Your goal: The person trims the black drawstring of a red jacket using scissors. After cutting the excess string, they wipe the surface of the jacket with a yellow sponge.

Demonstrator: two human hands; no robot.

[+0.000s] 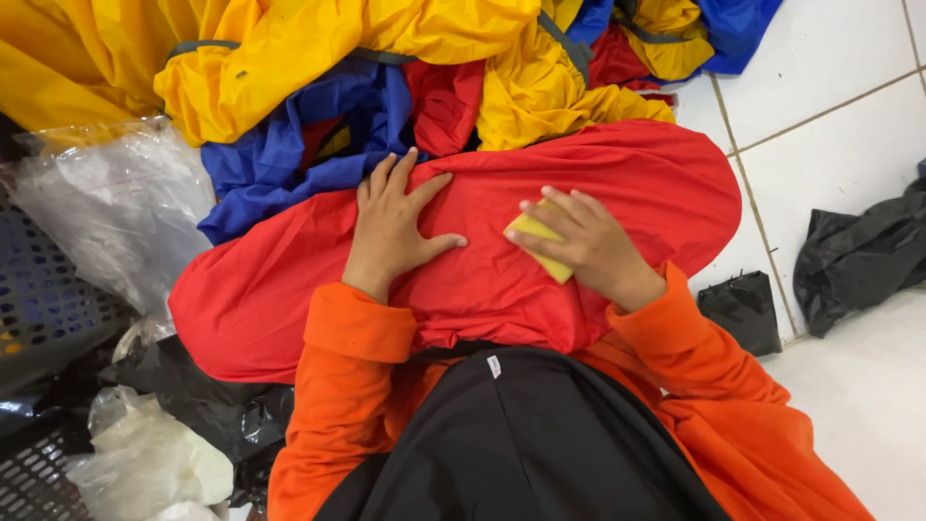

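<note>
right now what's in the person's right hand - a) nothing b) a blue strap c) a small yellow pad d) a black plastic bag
c: the right hand presses a small yellow pad against the red fabric, its fingers curled over it, while the left hand lies flat and empty on the same fabric.

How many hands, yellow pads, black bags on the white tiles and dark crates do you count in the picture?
Hands: 2, the left hand and the right hand
Yellow pad: 1
Black bags: 2
Dark perforated crates: 2
Total: 7
</note>
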